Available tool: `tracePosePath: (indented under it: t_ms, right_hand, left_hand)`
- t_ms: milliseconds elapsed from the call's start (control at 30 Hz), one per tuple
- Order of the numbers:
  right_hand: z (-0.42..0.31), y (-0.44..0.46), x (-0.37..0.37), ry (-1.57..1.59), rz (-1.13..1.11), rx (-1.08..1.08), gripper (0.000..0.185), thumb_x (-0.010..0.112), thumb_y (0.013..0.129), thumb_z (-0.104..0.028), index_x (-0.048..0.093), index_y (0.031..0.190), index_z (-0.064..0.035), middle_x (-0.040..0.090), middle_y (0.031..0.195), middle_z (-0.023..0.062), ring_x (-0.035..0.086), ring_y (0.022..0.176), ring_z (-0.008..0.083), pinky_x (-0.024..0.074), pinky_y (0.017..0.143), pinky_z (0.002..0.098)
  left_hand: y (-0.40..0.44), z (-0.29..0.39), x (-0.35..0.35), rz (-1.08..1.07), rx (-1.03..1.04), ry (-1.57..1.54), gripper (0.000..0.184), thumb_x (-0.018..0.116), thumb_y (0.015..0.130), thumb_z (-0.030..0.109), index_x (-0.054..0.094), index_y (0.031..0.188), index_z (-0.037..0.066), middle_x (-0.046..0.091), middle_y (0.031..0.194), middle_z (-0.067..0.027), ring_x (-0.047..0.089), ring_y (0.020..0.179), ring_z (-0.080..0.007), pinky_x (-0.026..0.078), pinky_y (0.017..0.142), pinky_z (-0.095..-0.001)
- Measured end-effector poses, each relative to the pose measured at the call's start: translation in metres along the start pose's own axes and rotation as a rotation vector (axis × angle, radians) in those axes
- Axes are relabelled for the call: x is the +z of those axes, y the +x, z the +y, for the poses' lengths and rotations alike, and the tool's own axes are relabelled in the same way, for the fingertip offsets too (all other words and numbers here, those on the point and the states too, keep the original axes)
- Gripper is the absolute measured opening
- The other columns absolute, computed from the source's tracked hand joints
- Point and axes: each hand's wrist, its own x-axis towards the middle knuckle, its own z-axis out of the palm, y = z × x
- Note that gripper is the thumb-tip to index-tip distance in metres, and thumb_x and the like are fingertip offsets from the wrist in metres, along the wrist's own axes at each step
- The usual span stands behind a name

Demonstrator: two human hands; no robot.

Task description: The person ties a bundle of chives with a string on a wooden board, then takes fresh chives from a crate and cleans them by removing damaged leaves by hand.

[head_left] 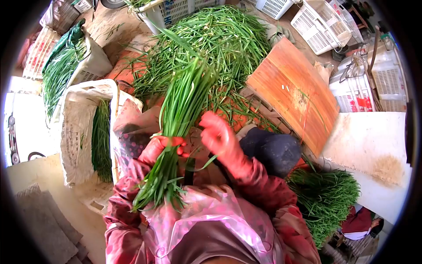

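Note:
In a red glove, my left hand [159, 148] is closed around the middle of a bunch of garlic chives [182, 101]. The bunch stands tilted in front of my chest; its upper part fans out, and its lower ends hang over my pink dotted plastic apron [211, 211]. My right hand [216, 132], also red-gloved, is raised just right of the bunch, apart from it. Motion smears its fingers, so I cannot make out whether they hold anything. A loose leaf [207, 163] sticks out below it.
A large heap of loose chives [220, 39] lies ahead. A slanted wooden board [294, 92] stands right of it. White crates [90, 90] with chives stand left, and more chives [325, 198] lie by my right elbow. A person [362, 224] is at the lower right.

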Motion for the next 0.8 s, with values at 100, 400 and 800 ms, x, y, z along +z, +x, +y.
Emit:
tracePosePath:
  t_ms: [100, 400, 800]
  right_hand:
    - [0.060, 0.044, -0.013, 0.003, 0.407, 0.049, 0.066, 0.075, 0.082, -0.017, 0.039, 0.135, -0.0020, 0.055, 0.128, 0.0159, 0.062, 0.095, 0.0232, 0.0526, 0.081, 0.0333]
    - [0.149, 0.097, 0.011, 0.025, 0.347, 0.197, 0.024, 0.054, 0.092, -0.024, 0.073, 0.094, -0.0092, 0.058, 0.066, 0.0009, 0.054, 0.062, 0.0132, 0.0436, 0.057, 0.0300]
    - [0.003, 0.067, 0.070, -0.480, -0.456, 0.443, 0.044, 0.069, 0.085, -0.038, 0.063, 0.110, -0.0015, 0.068, 0.085, 0.0093, 0.058, 0.067, 0.0184, 0.0452, 0.059, 0.0307]
  left_hand:
    - [-0.032, 0.010, -0.014, 0.002, 0.081, 0.366, 0.014, 0.066, 0.082, 0.003, 0.062, 0.093, -0.004, 0.064, 0.078, -0.0103, 0.062, 0.063, -0.0205, 0.057, 0.070, -0.0360]
    - [-0.161, -0.027, -0.076, 0.463, 0.017, 0.408, 0.035, 0.068, 0.075, -0.006, 0.059, 0.109, 0.002, 0.065, 0.079, -0.0078, 0.065, 0.060, -0.0193, 0.055, 0.055, -0.0308]
    - [-0.166, -0.107, -0.092, 0.526, 0.198, 0.230, 0.041, 0.070, 0.080, -0.002, 0.056, 0.118, 0.007, 0.065, 0.090, -0.0049, 0.062, 0.063, -0.0147, 0.052, 0.052, -0.0281]
